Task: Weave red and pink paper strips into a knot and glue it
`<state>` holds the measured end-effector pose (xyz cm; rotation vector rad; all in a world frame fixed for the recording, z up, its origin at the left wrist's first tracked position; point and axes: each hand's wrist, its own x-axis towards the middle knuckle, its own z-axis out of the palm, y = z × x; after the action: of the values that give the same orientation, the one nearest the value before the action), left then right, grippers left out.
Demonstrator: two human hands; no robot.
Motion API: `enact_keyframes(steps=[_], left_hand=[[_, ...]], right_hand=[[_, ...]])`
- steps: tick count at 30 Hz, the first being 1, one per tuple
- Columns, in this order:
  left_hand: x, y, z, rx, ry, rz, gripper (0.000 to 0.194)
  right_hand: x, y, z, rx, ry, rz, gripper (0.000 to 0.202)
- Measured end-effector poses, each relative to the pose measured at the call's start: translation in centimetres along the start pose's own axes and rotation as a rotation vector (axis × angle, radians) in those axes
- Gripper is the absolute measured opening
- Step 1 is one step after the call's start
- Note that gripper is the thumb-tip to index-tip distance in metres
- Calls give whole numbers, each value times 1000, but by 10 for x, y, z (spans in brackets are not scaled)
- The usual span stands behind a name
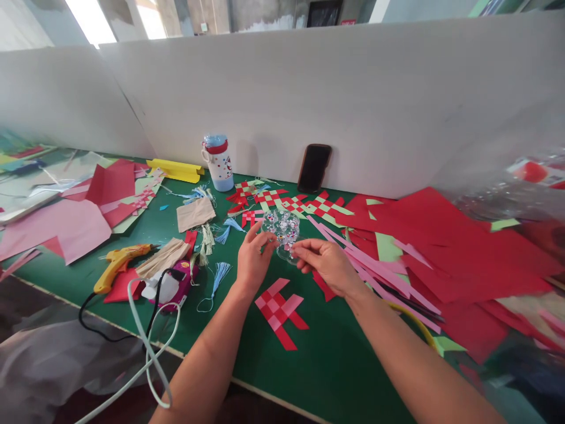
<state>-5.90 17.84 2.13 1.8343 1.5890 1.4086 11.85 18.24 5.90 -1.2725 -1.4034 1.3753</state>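
Observation:
My left hand (255,259) holds a clear, scalloped plastic case (282,227) by its left edge, thumb and fingers closed on it. Small round black-and-white, pink and red pieces show inside, too tiny to name surely. At the case's lower right, the thumb and fingers of my right hand (327,264) are pinched on its edge; whether they also grip a small piece is hidden. Flat on the green table (335,365) just below the hands lies a woven red and pink paper fish (279,309).
Left are a yellow glue gun (117,265), a purple power strip (183,288) with looping white cable, and a blue tassel (218,280). Behind stand a bottle (218,165) and a phone (315,168) against a white partition (273,100). Red paper sheets (468,235) and pink strips (375,265) spread right.

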Motion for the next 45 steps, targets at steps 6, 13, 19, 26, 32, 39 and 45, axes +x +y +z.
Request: enact_keyframes(steps=[6, 13, 19, 26, 32, 39, 45], left_hand=[[-4, 3, 5, 16, -27, 17, 10], [-7, 2, 8, -4, -60, 79, 11], [-6, 6, 5, 20, -77, 36, 10], [-7, 4, 6, -3, -97, 23, 11], [-5, 0, -2, 86, -50, -88, 7], [29, -20, -41, 358, 158, -208, 11], [62, -51, -67, 454, 338, -411, 5]], right_hand=[[13, -26, -2, -350, 198, -351, 12], [43, -27, -4, -660, 86, -518, 22], [45, -22, -11, -768, 61, -555, 33], [38, -19, -16, -765, 169, -547, 26], [-2, -14, -26, -720, 225, -543, 24], [-75, 18, -52, -647, 301, -440, 18], [-94, 45, -64, -592, 396, -346, 19]])
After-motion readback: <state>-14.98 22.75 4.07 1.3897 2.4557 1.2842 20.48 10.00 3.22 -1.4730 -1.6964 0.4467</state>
